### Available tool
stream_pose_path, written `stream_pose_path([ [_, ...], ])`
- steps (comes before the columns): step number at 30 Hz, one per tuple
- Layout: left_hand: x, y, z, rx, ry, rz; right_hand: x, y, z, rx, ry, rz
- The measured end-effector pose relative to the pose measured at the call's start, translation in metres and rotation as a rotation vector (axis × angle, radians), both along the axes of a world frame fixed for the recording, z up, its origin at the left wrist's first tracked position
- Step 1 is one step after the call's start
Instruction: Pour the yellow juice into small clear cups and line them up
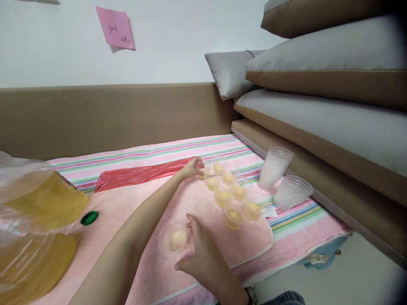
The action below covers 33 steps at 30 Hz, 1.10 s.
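My left hand reaches across the pink cloth, its fingers closed around a clear plastic cup at the far end of a group of cups. Yellow liquid shows in several of these, such as the near cup. Close to me, my right hand is open, thumb and fingers spread beside a lone clear cup with something pale yellow in its bottom. The fingertips are at that cup's right edge; whether they touch it I cannot tell.
Large clear jugs of yellow liquid stand left, near a green cap. A red plastic bag lies behind. Two stacks of plastic cups stand right, beside piled grey-brown cushions. The striped cloth's edge is at lower right.
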<state>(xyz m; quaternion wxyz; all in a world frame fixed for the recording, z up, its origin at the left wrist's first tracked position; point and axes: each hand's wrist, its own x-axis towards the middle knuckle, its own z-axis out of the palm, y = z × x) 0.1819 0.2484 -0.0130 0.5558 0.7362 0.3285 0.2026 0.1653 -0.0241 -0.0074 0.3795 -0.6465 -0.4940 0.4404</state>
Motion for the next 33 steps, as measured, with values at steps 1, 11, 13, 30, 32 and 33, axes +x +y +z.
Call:
stream_pose_path([
  [1,0.001,0.001,0.000,-0.006,-0.005,-0.016,0.000,-0.001,0.001,0.000,-0.001,0.003],
  [11,0.002,0.007,-0.008,-0.047,-0.054,-0.092,0.002,-0.001,-0.008,0.023,0.004,0.010],
  [13,0.002,0.007,-0.009,-0.042,-0.058,-0.096,0.002,-0.001,-0.008,0.024,0.013,0.009],
  [30,-0.064,-0.038,0.027,0.213,-0.099,0.254,0.011,0.001,-0.008,0.079,0.062,-0.025],
  [32,-0.103,-0.064,0.035,0.255,-0.155,0.326,0.015,0.004,-0.011,0.097,0.057,-0.041],
  [33,-0.124,-0.079,0.036,0.269,-0.183,0.374,0.017,0.005,-0.013,0.105,0.059,-0.042],
])
